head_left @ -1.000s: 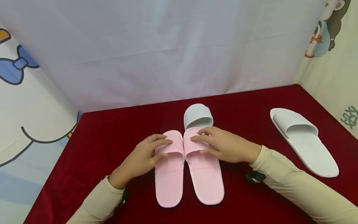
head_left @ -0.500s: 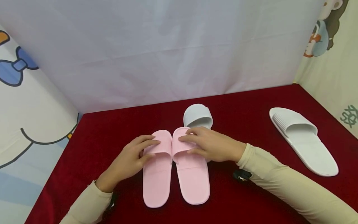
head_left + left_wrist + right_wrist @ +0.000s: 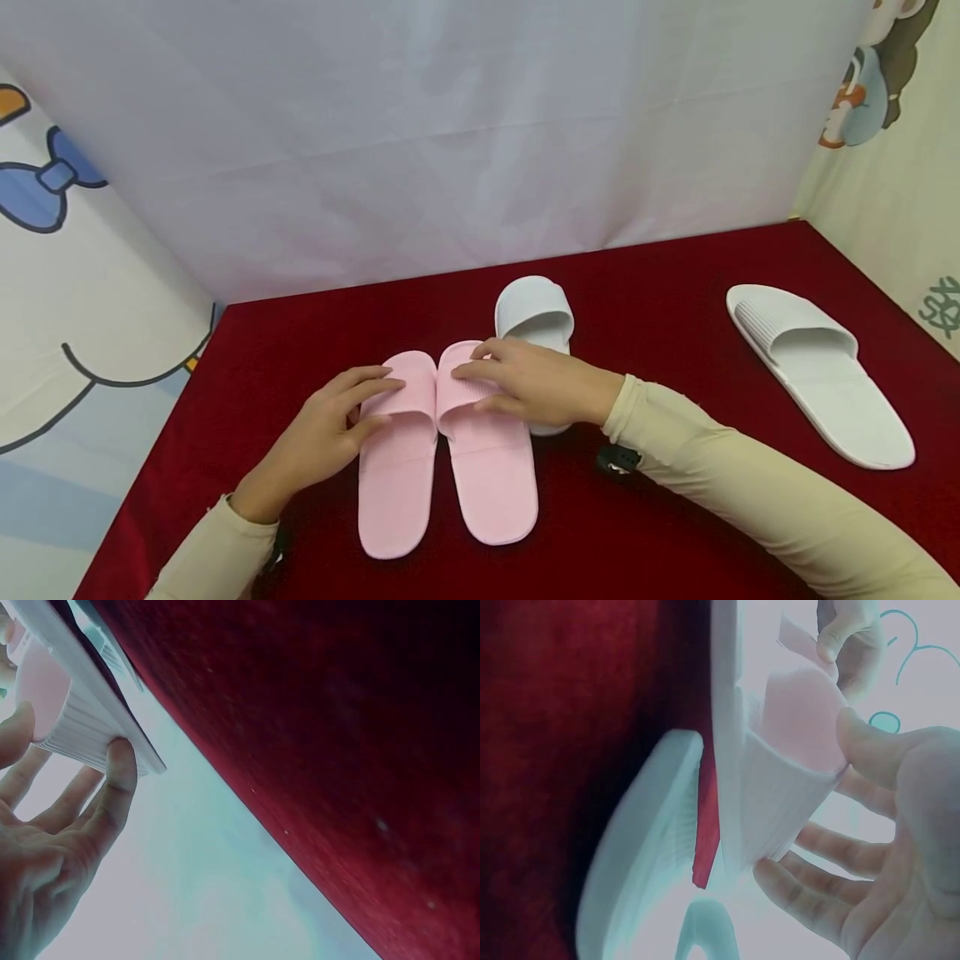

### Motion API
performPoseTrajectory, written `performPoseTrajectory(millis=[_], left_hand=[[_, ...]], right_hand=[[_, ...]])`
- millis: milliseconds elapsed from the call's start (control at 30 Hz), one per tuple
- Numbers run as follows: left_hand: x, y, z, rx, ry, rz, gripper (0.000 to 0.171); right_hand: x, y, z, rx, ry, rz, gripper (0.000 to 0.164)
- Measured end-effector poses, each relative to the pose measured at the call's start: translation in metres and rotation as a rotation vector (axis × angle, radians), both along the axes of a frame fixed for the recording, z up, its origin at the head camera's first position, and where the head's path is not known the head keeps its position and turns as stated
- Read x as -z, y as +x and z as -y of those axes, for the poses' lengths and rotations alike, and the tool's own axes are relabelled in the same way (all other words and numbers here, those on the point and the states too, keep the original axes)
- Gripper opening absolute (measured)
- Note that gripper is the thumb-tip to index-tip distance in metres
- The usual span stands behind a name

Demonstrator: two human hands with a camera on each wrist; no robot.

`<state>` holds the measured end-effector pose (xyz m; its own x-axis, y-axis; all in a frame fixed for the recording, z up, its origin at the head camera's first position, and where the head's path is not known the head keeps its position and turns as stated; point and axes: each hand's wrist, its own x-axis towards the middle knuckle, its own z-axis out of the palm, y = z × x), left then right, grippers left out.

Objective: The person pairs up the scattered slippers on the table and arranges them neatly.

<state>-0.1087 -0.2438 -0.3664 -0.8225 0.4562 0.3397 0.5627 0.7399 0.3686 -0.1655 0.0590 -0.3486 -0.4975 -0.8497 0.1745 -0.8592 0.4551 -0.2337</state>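
Note:
Two pink slippers lie side by side in the head view, toes pointing away, their straps meeting and their heels spread apart. My left hand holds the left pink slipper by its ribbed strap, thumb at the strap's opening and fingers over the top. The right pink slipper is gripped the same way by my right hand. In the left wrist view, a fingertip presses the strap's side. The right wrist view has a strip of red between the pink sole and a white slipper.
Behind my right hand sits a white slipper, partly covered by that hand and the right pink slipper. Another white slipper lies tilted at the right. Red cloth covers the table, and a pale curtain hangs along its back.
Both hands have moved left together with the pair of pink slippers, showing more of the white slipper behind. The white slippers have stayed in place.

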Motion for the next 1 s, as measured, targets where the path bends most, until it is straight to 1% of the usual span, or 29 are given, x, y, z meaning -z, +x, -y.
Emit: performPoseTrajectory(millis=[167,267,500,733,1000], left_hand=[[0.002,-0.004,0.005,0.012,0.025,-0.014,0.042],[0.003,-0.008,0.007,0.013,0.029,-0.02,0.043],[0.001,-0.015,0.01,-0.012,0.024,0.024,0.042],[0.003,-0.023,0.015,-0.022,0.018,0.044,0.041],[0.002,-0.034,0.017,-0.028,0.018,0.055,0.04]], right_hand=[[-0.001,-0.004,0.006,-0.009,0.01,-0.009,0.043],[-0.002,-0.007,0.009,-0.001,0.014,0.008,0.043],[-0.005,-0.015,0.015,0.015,0.024,0.039,0.043],[-0.007,-0.023,0.02,0.036,0.065,0.082,0.045],[-0.008,-0.034,0.026,0.053,0.094,0.077,0.045]])
